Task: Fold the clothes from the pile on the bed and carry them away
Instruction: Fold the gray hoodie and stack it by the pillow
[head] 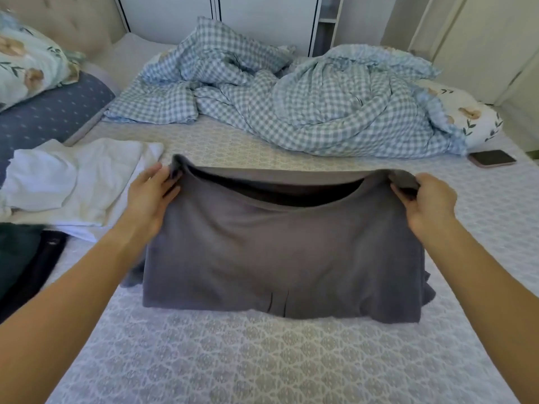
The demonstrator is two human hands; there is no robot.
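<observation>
Grey garment [280, 252], partly folded, top edge lifted off bed [262, 360].

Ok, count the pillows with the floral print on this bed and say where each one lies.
2. One floral pillow lies at the far left by the headboard; the other floral pillow lies at the right, partly under the checked duvet, which may hide more.

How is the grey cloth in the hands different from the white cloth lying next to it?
The grey garment is dark, while the white garment is pale. The grey one is held up at its top corners by the left hand and right hand; the white one lies untouched. The grey one looks smooth and stretched; the white one is rumpled. Both sit on the patterned bed.
</observation>
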